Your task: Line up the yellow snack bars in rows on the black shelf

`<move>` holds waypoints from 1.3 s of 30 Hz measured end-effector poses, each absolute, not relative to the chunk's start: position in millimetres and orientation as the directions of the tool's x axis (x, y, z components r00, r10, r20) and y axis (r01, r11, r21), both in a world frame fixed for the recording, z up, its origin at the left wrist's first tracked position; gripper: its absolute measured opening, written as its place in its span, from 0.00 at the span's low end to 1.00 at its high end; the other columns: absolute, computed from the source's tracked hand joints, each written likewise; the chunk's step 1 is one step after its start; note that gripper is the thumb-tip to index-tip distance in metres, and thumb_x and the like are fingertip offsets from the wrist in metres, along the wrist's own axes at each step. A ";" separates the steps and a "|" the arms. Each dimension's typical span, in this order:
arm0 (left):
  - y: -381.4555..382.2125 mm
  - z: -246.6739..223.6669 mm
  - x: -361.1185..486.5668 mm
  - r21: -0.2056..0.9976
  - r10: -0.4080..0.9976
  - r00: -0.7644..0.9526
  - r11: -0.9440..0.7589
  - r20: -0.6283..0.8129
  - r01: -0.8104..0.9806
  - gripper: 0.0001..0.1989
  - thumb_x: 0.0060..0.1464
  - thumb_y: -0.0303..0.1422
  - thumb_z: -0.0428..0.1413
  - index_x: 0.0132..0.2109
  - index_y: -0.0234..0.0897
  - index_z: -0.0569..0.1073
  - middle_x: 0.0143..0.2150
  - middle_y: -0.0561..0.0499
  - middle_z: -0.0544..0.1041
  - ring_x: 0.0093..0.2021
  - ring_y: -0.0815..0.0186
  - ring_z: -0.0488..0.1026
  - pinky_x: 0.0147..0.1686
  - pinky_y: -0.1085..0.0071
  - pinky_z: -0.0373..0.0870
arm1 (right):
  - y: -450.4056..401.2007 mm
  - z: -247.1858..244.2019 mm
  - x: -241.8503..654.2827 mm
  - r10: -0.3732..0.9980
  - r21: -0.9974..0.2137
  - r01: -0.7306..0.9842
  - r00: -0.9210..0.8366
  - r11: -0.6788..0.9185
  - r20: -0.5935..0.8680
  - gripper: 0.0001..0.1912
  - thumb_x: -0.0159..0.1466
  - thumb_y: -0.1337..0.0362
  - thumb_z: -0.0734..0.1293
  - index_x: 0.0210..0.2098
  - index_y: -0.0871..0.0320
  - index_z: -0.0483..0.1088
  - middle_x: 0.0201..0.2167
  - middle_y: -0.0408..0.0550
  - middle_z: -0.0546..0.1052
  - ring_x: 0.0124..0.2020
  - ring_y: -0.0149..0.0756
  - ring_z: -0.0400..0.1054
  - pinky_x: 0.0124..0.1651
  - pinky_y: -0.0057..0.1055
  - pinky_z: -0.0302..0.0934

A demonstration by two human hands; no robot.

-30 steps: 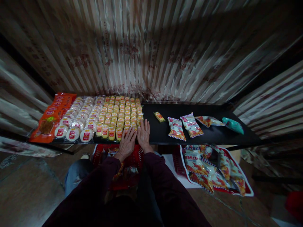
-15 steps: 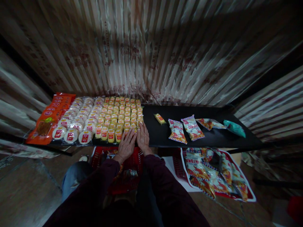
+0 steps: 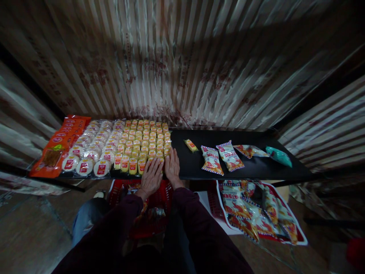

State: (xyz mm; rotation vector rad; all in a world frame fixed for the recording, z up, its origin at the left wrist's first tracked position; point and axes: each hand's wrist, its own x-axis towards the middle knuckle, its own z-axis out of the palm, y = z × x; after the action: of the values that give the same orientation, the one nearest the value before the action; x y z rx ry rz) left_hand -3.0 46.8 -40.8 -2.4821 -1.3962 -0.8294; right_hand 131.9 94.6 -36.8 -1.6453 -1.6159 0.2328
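Rows of small yellow wrapped cakes with red and orange labels fill the middle-left of a black shelf. My left hand lies with outstretched fingers over the front right cakes, covering some of them. Right beside it, my right hand has its fingers straight, its side along the right edge of the cake rows. Neither hand grasps anything that shows. To the left of the cakes stand rows of round white wrapped crackers, then flat orange packets.
A single yellow cake lies apart on the shelf. Farther right are white snack bags and a green packet. Below, a red basket and a white-rimmed basket of snack bags stand under the shelf. A striped curtain hangs behind.
The camera view has shifted slightly. Both hands stay at the front right corner of the cake rows, with hardly any movement against them.
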 end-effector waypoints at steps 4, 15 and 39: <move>48.5 -39.4 -3.2 0.112 0.750 0.390 -0.520 0.535 0.847 0.28 0.62 0.32 0.45 0.68 0.34 0.56 0.69 0.40 0.58 0.71 0.57 0.48 0.68 0.51 0.42 | 98.5 -36.0 130.9 0.900 -0.640 0.748 0.141 0.175 0.412 0.29 0.70 0.56 0.46 0.66 0.61 0.54 0.65 0.57 0.61 0.67 0.40 0.51 0.65 0.44 0.51; 52.1 -38.4 -2.1 0.109 0.750 0.393 -0.521 0.531 0.846 0.27 0.62 0.31 0.45 0.67 0.33 0.57 0.69 0.39 0.57 0.71 0.56 0.47 0.67 0.52 0.45 | 100.5 -34.6 129.7 0.919 -0.639 0.750 0.112 0.172 0.378 0.29 0.71 0.55 0.45 0.65 0.60 0.55 0.65 0.56 0.62 0.66 0.38 0.53 0.64 0.41 0.53; 53.1 -41.8 -0.5 0.074 0.720 0.369 -0.501 0.587 0.862 0.26 0.61 0.30 0.46 0.65 0.31 0.60 0.68 0.40 0.59 0.71 0.55 0.45 0.67 0.52 0.47 | 98.5 -31.1 129.1 0.943 -0.680 0.724 0.133 0.117 0.305 0.31 0.70 0.54 0.45 0.67 0.62 0.52 0.67 0.56 0.57 0.68 0.40 0.50 0.65 0.42 0.51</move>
State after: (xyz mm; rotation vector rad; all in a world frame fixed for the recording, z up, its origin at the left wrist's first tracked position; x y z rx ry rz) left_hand -0.5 53.1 -41.8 -2.3849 -1.4104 -0.8339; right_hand 129.1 98.5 -31.1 -1.6550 -1.6391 0.3655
